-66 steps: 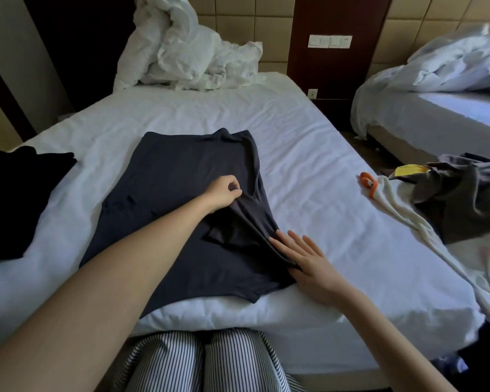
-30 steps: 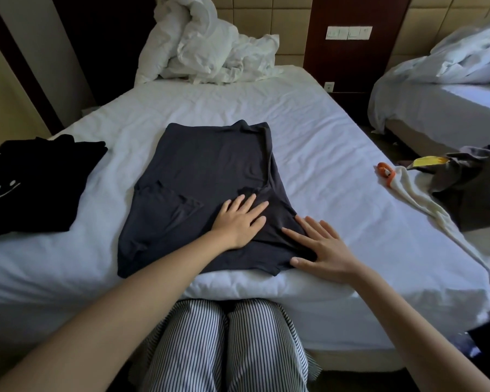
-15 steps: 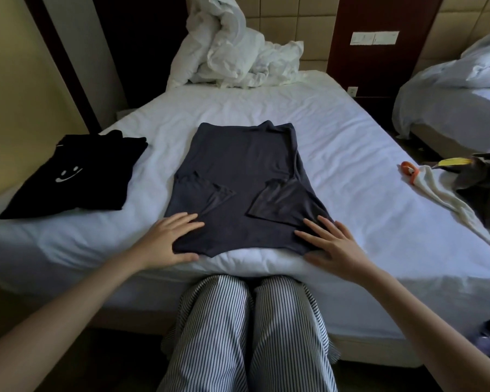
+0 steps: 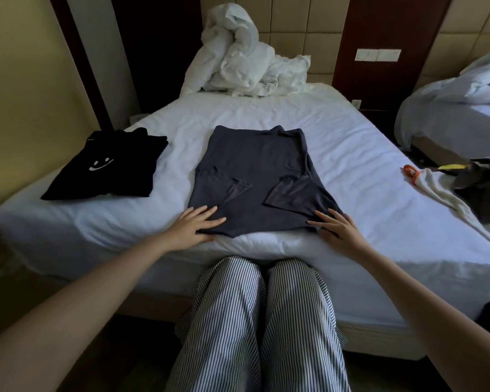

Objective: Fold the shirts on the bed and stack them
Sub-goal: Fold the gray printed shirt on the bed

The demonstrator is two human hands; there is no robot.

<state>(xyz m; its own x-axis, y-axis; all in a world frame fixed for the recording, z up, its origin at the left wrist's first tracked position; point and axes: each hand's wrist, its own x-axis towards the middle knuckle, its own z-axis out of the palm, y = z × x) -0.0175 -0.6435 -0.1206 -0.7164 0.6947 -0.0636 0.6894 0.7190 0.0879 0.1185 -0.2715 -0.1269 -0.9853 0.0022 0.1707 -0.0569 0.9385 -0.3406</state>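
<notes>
A dark grey shirt (image 4: 255, 171) lies flat on the white bed (image 4: 351, 171), both sides and sleeves folded inward into a long strip. My left hand (image 4: 194, 226) rests with straight fingers on its near left corner, thumb at the hem. My right hand (image 4: 337, 230) lies flat on the near right corner. A folded black shirt (image 4: 111, 168) with a white smiley print sits on the bed's left side. At the right edge lie a white garment (image 4: 441, 193) and a dark grey garment (image 4: 484, 176), unfolded.
A crumpled white duvet (image 4: 244, 60) is heaped at the head of the bed. An orange clip (image 4: 410, 171) and a yellow tag (image 4: 451, 166) lie by the right-hand garments. A second bed (image 4: 450, 117) stands to the right. My striped trousers (image 4: 260, 321) press against the mattress edge.
My left hand let go of the right sleeve after folding it in, then slid to the shirt's near left corner. My right hand moved to the near right corner. The view pulled back.
</notes>
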